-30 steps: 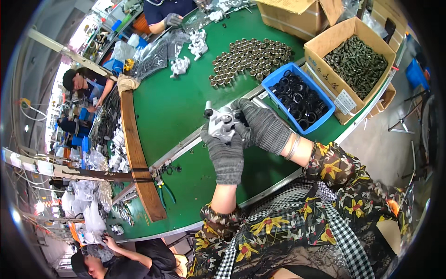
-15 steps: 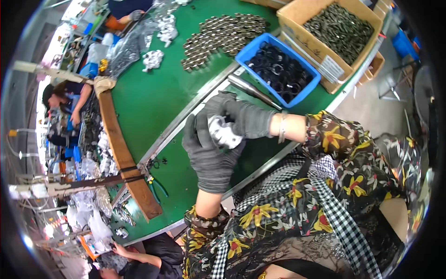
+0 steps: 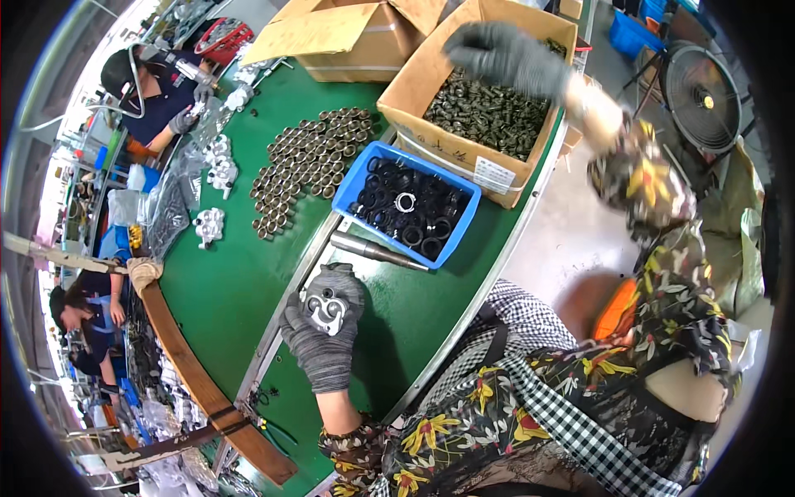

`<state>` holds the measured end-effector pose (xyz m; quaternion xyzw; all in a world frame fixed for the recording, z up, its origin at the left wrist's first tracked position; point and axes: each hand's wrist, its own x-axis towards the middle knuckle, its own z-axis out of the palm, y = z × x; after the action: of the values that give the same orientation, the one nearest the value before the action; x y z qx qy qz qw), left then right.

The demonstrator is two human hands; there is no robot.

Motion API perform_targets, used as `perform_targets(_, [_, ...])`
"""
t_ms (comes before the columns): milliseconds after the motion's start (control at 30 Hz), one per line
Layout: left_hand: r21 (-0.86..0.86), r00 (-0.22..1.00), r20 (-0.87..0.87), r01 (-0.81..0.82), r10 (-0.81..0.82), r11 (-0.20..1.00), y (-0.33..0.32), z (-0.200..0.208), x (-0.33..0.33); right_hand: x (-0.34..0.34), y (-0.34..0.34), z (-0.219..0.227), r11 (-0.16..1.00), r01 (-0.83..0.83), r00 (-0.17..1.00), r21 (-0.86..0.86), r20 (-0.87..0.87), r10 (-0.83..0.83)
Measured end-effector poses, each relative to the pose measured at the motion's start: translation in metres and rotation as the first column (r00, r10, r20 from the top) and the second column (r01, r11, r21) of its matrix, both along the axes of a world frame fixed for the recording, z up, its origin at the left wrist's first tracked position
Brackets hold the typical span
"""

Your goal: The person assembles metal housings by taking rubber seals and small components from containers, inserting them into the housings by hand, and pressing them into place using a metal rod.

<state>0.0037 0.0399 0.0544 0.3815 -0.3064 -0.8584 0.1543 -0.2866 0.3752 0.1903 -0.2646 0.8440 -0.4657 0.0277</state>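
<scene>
head fisheye, looking steeply down, close over green table [image 3: 224, 290].

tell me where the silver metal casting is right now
In the head view the silver metal casting sits in the gloved left hand, low and left of centre over the green table, just below the metal rod and blue bin.

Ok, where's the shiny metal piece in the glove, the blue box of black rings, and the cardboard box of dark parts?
Silvery metal casting [image 3: 325, 311]: head view, on its middle.
Blue plastic bin [image 3: 344, 190]: head view, on its left rim.
Brown cardboard box [image 3: 411, 87]: head view, on its left wall.
</scene>
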Motion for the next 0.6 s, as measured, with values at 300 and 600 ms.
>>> perform_targets(300, [-0.641,0.980,0.127,0.199,-0.152,0.742,0.018,0.019,-0.009,-0.125,0.082,-0.022,0.559,0.333,0.931,0.759,-0.359,-0.067])
perform_targets(600, [0.050,0.996,0.081,0.033,-0.037,0.998,0.010,0.003,-0.013,-0.179,0.137,-0.010,0.493,0.444,0.894,0.748,-0.408,-0.186])
